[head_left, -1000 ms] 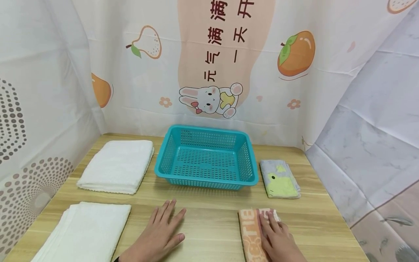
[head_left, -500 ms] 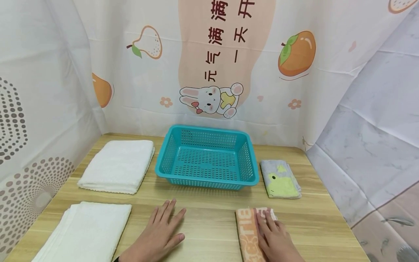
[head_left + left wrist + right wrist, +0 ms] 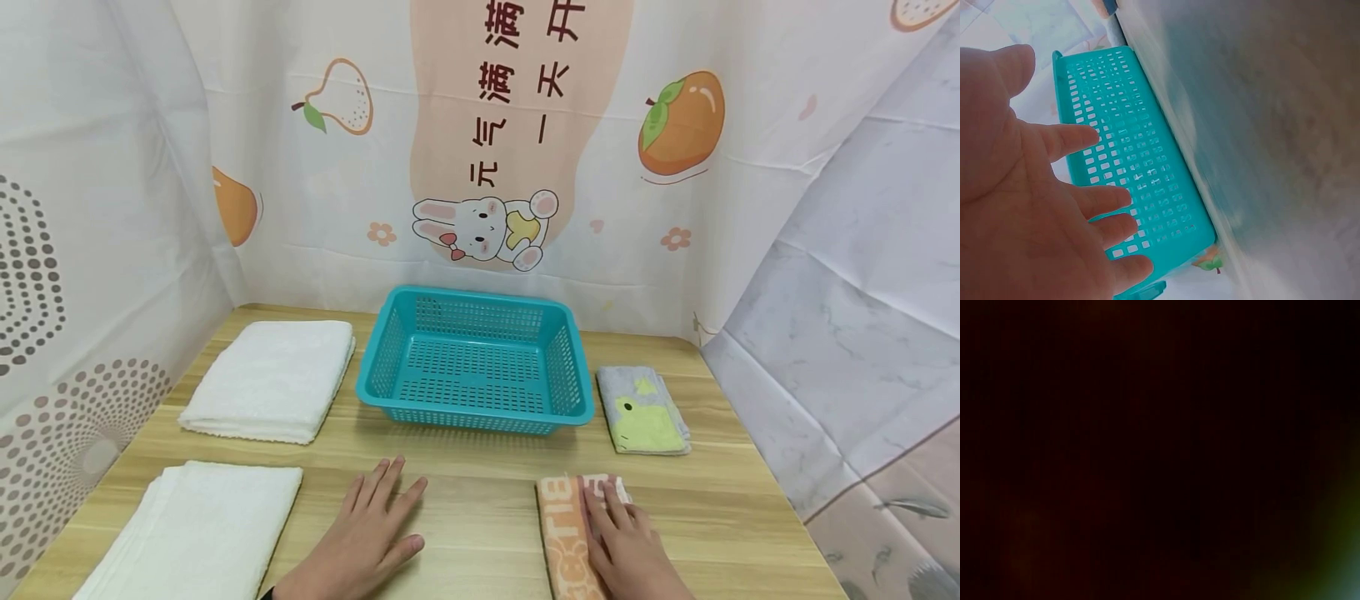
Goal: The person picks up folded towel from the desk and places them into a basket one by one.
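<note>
My left hand [image 3: 362, 533] rests on the wooden table with its fingers spread, holding nothing. In the left wrist view its palm and fingers show in front of the teal basket [image 3: 1200, 228]. My right hand [image 3: 630, 546] lies on a folded orange towel [image 3: 558, 533] with pale lettering, its fingers stretched over the towel's right part. The right wrist view is almost wholly dark, so the underside of that hand is hidden. Behind the towel and to its right is a small folded grey towel [image 3: 645, 412] with a yellow-green animal figure.
The basket [image 3: 472, 425], with perforated walls, stands at the back middle of the table [image 3: 465, 508]. Two folded white towels lie on the left, one towel [image 3: 270, 379] farther back and another towel [image 3: 202, 533] near the front. A printed curtain [image 3: 315, 208] hangs behind the table.
The orange towel has slid slightly left along the table with my right hand on it. My left hand stays in place.
</note>
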`<state>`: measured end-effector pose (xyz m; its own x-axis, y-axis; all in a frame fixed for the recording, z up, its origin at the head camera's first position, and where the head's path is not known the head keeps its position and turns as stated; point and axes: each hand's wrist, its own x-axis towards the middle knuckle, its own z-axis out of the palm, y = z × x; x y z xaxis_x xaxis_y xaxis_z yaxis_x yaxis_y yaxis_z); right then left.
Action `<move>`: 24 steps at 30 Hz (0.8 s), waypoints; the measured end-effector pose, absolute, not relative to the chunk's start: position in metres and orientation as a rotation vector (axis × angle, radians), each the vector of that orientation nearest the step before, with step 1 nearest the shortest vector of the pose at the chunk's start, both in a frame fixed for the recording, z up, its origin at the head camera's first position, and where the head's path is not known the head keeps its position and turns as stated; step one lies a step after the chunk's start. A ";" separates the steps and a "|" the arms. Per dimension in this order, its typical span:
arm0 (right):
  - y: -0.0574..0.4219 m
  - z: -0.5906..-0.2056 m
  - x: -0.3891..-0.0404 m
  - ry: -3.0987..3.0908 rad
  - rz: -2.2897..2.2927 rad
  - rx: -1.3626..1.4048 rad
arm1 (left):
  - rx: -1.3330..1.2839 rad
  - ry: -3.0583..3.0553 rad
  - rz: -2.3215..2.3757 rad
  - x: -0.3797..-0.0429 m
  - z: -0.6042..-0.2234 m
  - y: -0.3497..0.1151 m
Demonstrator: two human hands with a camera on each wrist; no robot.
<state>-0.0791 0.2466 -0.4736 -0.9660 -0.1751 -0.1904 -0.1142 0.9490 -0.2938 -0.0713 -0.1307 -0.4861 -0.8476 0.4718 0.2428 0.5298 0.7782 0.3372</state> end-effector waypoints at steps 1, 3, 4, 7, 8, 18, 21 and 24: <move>0.246 -0.474 -0.079 2.886 -0.418 -0.214 | -0.801 -2.826 -0.599 -0.071 -0.486 -0.131; 0.246 -0.473 -0.079 2.882 -0.419 -0.208 | -0.802 -2.826 -0.589 -0.072 -0.485 -0.130; 0.245 -0.473 -0.079 2.878 -0.423 -0.204 | -0.802 -2.827 -0.587 -0.072 -0.485 -0.130; 0.245 -0.473 -0.079 2.877 -0.424 -0.202 | -0.803 -2.825 -0.580 -0.072 -0.485 -0.130; 0.245 -0.473 -0.079 2.879 -0.423 -0.203 | -0.805 -2.822 -0.577 -0.072 -0.485 -0.130; 0.246 -0.475 -0.080 2.894 -0.407 -0.215 | -0.814 -2.806 -0.583 -0.072 -0.485 -0.129; 0.245 -0.475 -0.080 2.893 -0.408 -0.221 | -0.824 -2.820 -0.600 -0.073 -0.483 -0.128; 0.244 -0.475 -0.079 2.898 -0.414 -0.230 | -0.834 -2.835 -0.615 -0.073 -0.482 -0.128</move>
